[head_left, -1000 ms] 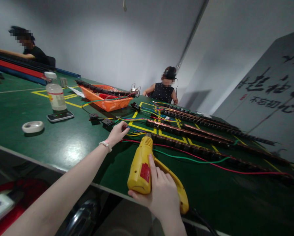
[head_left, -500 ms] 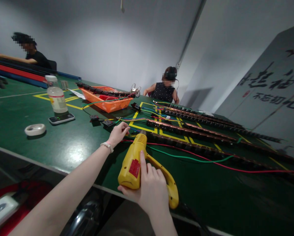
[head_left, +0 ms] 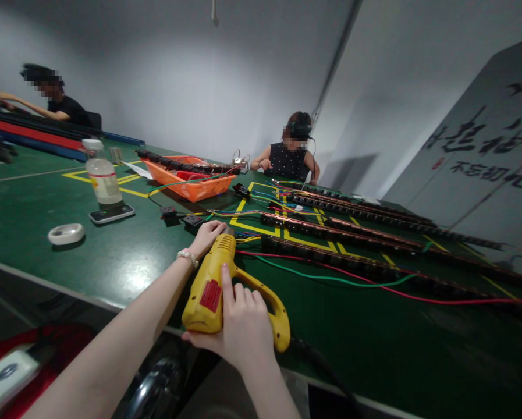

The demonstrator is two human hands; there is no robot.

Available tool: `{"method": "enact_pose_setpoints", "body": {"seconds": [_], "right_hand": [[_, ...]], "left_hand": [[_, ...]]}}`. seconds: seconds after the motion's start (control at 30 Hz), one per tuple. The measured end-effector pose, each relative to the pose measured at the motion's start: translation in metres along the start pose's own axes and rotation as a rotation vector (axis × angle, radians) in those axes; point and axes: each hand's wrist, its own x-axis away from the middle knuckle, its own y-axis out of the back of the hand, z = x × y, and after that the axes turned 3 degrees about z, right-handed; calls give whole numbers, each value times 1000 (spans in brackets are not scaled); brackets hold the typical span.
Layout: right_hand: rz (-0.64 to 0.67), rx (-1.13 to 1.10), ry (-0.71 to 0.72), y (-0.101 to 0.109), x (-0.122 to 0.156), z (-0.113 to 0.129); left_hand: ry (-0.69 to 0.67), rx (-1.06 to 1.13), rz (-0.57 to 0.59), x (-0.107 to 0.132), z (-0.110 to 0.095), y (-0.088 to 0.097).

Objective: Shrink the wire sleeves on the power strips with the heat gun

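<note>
Yellow plastic encases the heat gun, gripped by the right hand over the near edge of a green table, index finger along its side. Its nozzle meets the left hand in view, hiding the fingertips; I cannot tell whether they pinch the coloured wires. Dark strips stretch rightward, their far ends murky. Beyond an orange basket, one co-worker sits before a pale wall. A white device at lower left is cut off.

A capped bottle stands just behind a phone, near a white oval object.
</note>
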Motion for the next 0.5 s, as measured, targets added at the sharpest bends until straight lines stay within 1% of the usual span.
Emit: {"method": "enact_pose_setpoints", "body": {"seconds": [0.1, 0.27, 0.4, 0.5], "right_hand": [[-2, -2, 11, -1, -1, 1], [39, -18, 20, 2, 0, -5], [95, -49, 43, 9, 2, -16], [106, -39, 51, 14, 6, -28]], "left_hand": [[11, 67, 12, 0, 1, 2], [33, 59, 0, 1, 3, 2], [40, 76, 12, 3, 4, 2], [56, 121, 38, 4, 3, 1]]}}
